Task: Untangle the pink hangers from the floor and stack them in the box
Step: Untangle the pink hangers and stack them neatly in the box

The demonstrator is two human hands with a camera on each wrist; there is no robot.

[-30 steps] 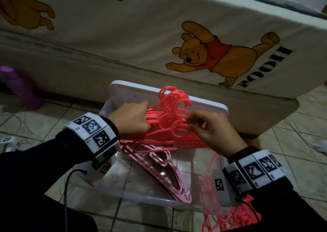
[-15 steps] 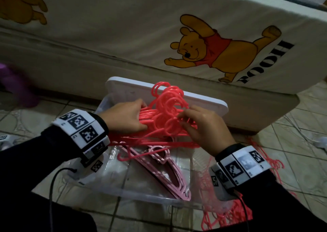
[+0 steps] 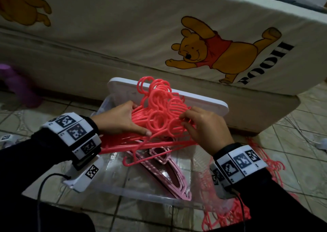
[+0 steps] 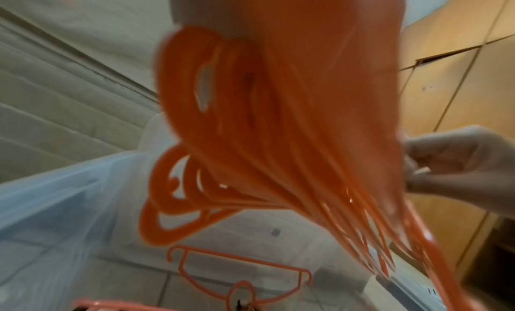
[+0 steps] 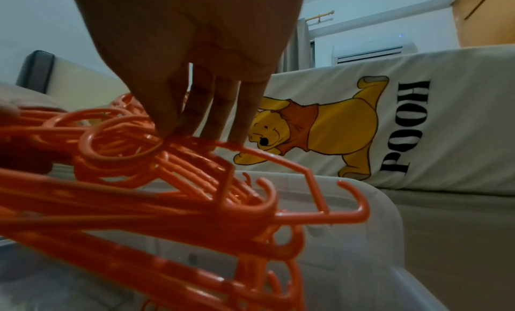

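A thick bundle of bright pink hangers (image 3: 159,118) hangs above the clear plastic box (image 3: 134,193), hooks pointing toward the bed. My left hand (image 3: 122,120) grips the bundle's left side, thumb underneath. At the right side my right hand (image 3: 203,127) pinches the hanger necks with curled fingers (image 5: 195,108), seen close in the right wrist view. One hanger (image 3: 141,154) dangles loose below the bundle. A stack of paler pink hangers (image 3: 169,171) lies inside the box. In the left wrist view the bundle (image 4: 278,117) fills the frame.
The box's white lid (image 3: 203,101) leans against the bed base behind it. A bed with a cartoon-bear sheet (image 3: 212,51) closes off the back. More tangled pink hangers (image 3: 272,164) lie on the tiled floor at right. A purple object (image 3: 19,88) sits far left.
Both hands have kept their hold on the bundle and shifted it slightly left over the box. One hanger now dangles lower from the bundle.
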